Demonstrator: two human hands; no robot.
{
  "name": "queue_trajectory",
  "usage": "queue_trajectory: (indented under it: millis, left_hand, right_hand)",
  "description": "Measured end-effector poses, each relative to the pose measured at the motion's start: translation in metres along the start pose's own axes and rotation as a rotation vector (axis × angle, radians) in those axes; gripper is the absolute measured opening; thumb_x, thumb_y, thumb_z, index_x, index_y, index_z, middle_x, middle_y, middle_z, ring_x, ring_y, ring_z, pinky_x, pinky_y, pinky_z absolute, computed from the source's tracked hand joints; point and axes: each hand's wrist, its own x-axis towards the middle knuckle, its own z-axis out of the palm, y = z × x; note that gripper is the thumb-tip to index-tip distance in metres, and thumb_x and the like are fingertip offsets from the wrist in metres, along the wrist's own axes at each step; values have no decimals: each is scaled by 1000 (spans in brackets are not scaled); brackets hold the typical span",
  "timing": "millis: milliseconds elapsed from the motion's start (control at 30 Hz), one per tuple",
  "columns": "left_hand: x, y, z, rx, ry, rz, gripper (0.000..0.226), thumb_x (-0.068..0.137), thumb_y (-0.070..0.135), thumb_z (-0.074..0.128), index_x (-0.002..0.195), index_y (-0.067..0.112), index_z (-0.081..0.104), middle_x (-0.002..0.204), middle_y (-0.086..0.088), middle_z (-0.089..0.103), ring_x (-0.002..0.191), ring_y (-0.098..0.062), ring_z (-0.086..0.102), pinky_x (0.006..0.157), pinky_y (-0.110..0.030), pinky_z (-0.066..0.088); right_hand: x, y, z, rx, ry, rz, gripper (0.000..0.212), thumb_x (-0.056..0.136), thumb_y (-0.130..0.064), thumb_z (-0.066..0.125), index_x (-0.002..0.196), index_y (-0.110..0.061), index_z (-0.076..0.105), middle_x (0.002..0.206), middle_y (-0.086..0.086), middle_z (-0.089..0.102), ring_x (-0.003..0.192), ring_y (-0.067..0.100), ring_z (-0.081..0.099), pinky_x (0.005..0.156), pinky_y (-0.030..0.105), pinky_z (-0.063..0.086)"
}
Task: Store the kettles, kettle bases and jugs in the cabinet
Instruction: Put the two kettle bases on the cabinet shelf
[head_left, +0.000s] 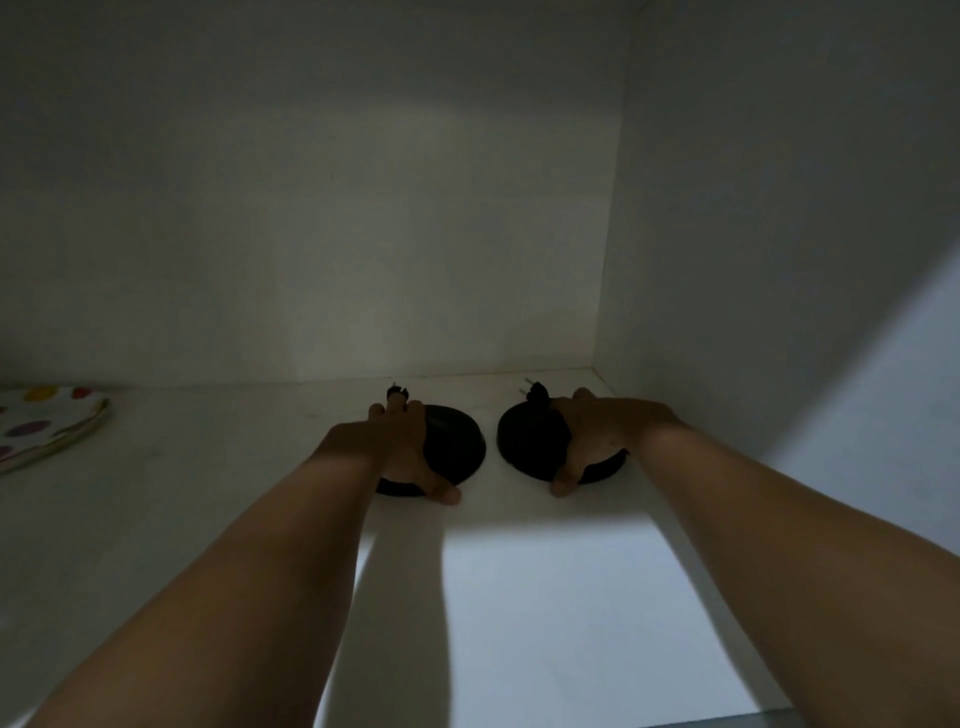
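Two round black kettle bases lie flat on the white cabinet shelf (519, 597), near its back right corner. My left hand (395, 447) grips the left kettle base (457, 441), thumb at its front rim, fingers over its plug. My right hand (597, 431) grips the right kettle base (530, 436) the same way, thumb at the front edge. A plug (535, 391) with metal pins sticks up behind the right base. No kettles or jugs are in view.
The cabinet's back wall (363, 234) stands just behind the bases and the right side wall (779, 208) is close to the right base. A folded cloth with coloured dots (47, 426) lies at the far left of the shelf.
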Motion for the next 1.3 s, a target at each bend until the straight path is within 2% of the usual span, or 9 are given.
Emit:
queue_trajectory:
  millis: [133, 233, 333, 400, 533, 700, 900, 1067, 1300]
  left_hand:
    - [-7, 0, 9, -64, 69, -22, 139, 59, 67, 80, 156, 14, -5, 161, -12, -3, 148, -36, 5, 115, -55, 27]
    - [-26, 5, 15, -89, 193, -38, 138, 60, 63, 81, 156, 18, -7, 163, -8, -4, 149, -34, 1, 116, -60, 18]
    - [-54, 12, 19, -69, 281, -51, 128, 66, 63, 77, 157, 19, -3, 162, -6, 1, 149, -31, 4, 116, -62, 13]
    - [-76, 13, 24, -66, 335, -64, 115, 75, 64, 68, 157, 19, -1, 161, -6, 5, 149, -30, 6, 115, -63, 14]
    - [-126, 8, 31, 22, 403, -83, 99, 86, 67, 51, 155, 17, 2, 161, -8, 6, 148, -32, 7, 113, -67, 13]
    - [-201, -7, 28, 31, 542, -177, 90, 91, 68, 38, 156, 17, 1, 164, -5, 1, 151, -28, 3, 114, -68, 6]
    - [-354, -52, 40, 51, 675, -312, 89, 92, 68, 33, 157, 18, -1, 164, -4, 0, 151, -28, -1, 115, -67, 3]
    - [-512, -113, 68, 96, 636, -511, 90, 92, 70, 29, 157, 20, -9, 165, 0, -13, 152, -25, -11, 114, -69, 0]
    - [-742, -181, 127, 114, 563, -924, 89, 93, 70, 26, 156, 21, -13, 165, -2, -16, 151, -28, -14, 112, -69, -3]
  right_hand:
    - [-6, 1, 7, 79, 14, -37, 125, 51, -56, 84, 154, -31, 19, 151, 3, 31, 136, 30, 38, 107, 47, 44]
    - [-15, 1, 14, 115, 73, -37, 128, 49, -58, 79, 154, -32, 12, 153, 4, 29, 140, 32, 33, 106, 49, 44]
    - [-31, -3, 22, 100, 166, 3, 121, 68, -54, 78, 157, -34, -3, 163, 1, 9, 147, 36, 20, 112, 53, 36]
    - [-43, -12, 27, 92, 234, -1, 112, 80, -55, 71, 158, -34, -6, 166, -2, 0, 151, 35, 12, 115, 56, 29]
    - [-76, -44, 33, 90, 312, -67, 96, 91, -57, 58, 159, -27, -3, 167, -1, -6, 153, 34, 3, 118, 60, 19]
    - [-132, -97, 36, 140, 443, -183, 90, 93, -56, 54, 158, -26, 0, 168, 1, -7, 153, 37, -1, 118, 65, 11]
    - [-230, -202, 60, 203, 538, -311, 86, 96, -58, 46, 159, -27, -4, 168, 0, -11, 153, 38, -3, 118, 66, 11]
    - [-338, -312, 96, 169, 515, -535, 89, 93, -64, 44, 159, -30, -5, 168, -1, -12, 154, 35, -3, 118, 65, 11]
    - [-493, -477, 149, 198, 393, -923, 87, 95, -62, 45, 159, -31, -5, 168, -1, -14, 154, 35, -8, 118, 67, 7]
